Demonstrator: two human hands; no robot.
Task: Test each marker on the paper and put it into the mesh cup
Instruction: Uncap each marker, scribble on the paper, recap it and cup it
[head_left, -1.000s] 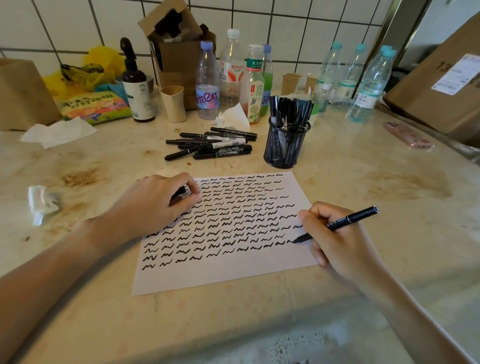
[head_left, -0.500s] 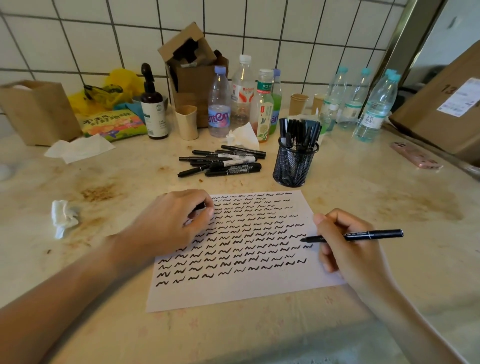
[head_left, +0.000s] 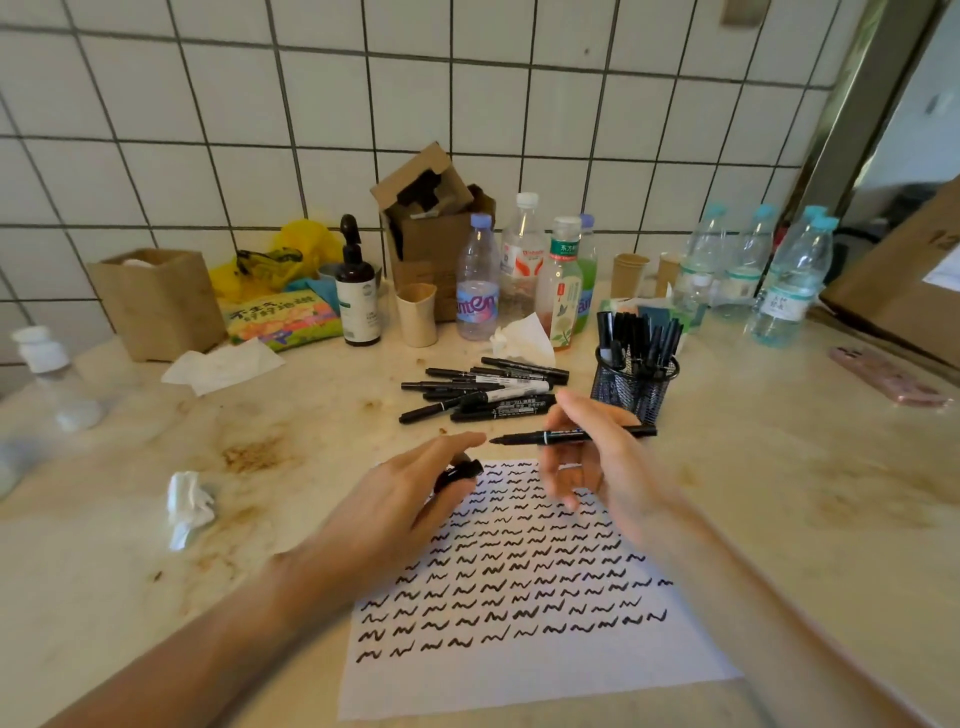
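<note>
Now off the paper (head_left: 519, 670) | right hand (head_left: 597, 467) pinches uncapped marker (head_left: 571, 435), tip toward cap (head_left: 460, 474) gripped by left hand (head_left: 410, 499) | recapping likely, then mesh cup (head_left: 635, 387) just behind.

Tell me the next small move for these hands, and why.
Probably bring the cap in the left hand onto the bare tip of the marker in the right hand: the tip points at the cap, lifted off the paper.

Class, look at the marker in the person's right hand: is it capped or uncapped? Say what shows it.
Uncapped. The marker in the right hand shows a bare tip pointing left, and the left hand holds its black cap.
</note>
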